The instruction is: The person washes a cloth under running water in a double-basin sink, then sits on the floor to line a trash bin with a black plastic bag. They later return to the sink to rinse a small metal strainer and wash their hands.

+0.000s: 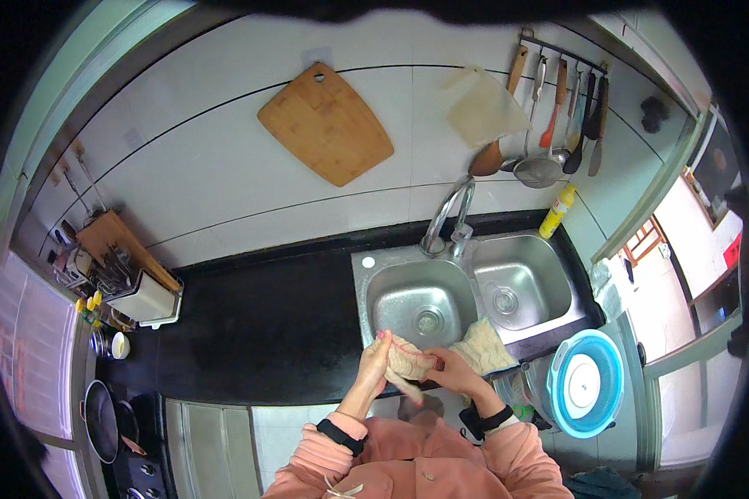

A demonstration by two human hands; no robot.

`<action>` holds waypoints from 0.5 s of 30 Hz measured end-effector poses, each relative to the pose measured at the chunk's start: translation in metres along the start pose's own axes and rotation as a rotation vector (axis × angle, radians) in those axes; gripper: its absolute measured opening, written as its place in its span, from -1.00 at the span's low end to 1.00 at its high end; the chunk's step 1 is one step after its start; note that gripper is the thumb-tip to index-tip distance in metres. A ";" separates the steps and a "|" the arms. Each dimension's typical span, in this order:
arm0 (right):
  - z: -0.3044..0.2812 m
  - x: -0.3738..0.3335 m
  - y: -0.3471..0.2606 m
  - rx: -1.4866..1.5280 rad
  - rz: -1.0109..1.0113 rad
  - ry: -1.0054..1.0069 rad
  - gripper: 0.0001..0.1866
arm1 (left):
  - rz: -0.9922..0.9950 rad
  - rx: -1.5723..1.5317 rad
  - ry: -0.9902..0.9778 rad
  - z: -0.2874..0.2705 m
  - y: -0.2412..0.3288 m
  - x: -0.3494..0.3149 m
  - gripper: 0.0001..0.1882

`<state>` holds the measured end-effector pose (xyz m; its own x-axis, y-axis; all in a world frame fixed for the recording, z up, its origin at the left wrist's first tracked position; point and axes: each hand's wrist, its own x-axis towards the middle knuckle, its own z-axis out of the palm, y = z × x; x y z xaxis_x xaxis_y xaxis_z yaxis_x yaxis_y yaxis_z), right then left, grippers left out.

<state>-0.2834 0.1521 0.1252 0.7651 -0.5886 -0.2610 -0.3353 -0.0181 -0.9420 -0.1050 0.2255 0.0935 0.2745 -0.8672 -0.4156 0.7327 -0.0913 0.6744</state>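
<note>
My left hand (376, 364) and my right hand (458, 374) are both closed on a cream cloth (408, 359) with a thin reddish line along it. They hold it bunched between them in front of the sink's near rim, one end hanging down. Just beyond my right hand, a second pale cloth (483, 345) lies over the front edge of the double steel sink (359, 291). The left basin is directly past my hands, and the chrome faucet (453, 218) stands behind the basins.
Black countertop (258, 324) extends left to a knife and utensil holder (146, 301) and a pan (101, 420). A blue basin (564, 416) sits at the right. A yellow bottle (558, 211) stands behind the sink. A cutting board (324, 125) and hanging utensils (562, 116) are on the wall.
</note>
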 end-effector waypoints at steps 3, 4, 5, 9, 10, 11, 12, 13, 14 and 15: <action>0.010 -0.001 0.007 0.253 0.008 0.008 -0.65 | -0.101 0.272 -0.064 -0.005 0.016 -0.013 -0.64; 0.009 -0.001 0.011 0.257 0.017 0.027 -0.67 | -0.013 0.211 -0.113 -0.004 0.014 -0.015 -0.70; 0.007 -0.002 0.015 0.260 0.026 0.046 -0.68 | 0.006 0.283 -0.107 -0.007 0.014 -0.018 -0.73; -0.011 -0.005 0.035 0.798 -0.082 0.372 -0.71 | 0.072 0.428 -0.049 -0.033 0.005 -0.013 -0.79; -0.015 -0.008 0.041 0.763 -0.007 0.373 -0.71 | 0.070 0.431 -0.027 -0.042 -0.001 -0.010 -0.79; -0.016 -0.010 0.047 0.593 0.065 0.416 -0.71 | 0.026 0.453 0.024 -0.051 -0.006 -0.008 -0.79; -0.016 -0.011 0.052 0.445 0.063 0.420 -0.71 | 0.081 0.575 0.033 -0.059 -0.012 -0.009 -0.81; -0.017 -0.012 0.056 0.324 0.105 0.424 -0.71 | 0.075 0.587 0.047 -0.065 -0.018 -0.009 -0.80; -0.015 -0.014 0.059 0.210 0.032 0.484 -0.71 | 0.068 0.599 0.064 -0.070 -0.024 -0.011 -0.78; -0.015 -0.017 0.059 0.120 -0.039 0.475 -0.71 | 0.006 0.625 0.119 -0.073 -0.029 -0.014 -0.76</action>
<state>-0.3249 0.1488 0.0773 0.4310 -0.8935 -0.1264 -0.2248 0.0294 -0.9740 -0.0844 0.2761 0.0357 0.3713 -0.8112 -0.4518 0.2392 -0.3866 0.8907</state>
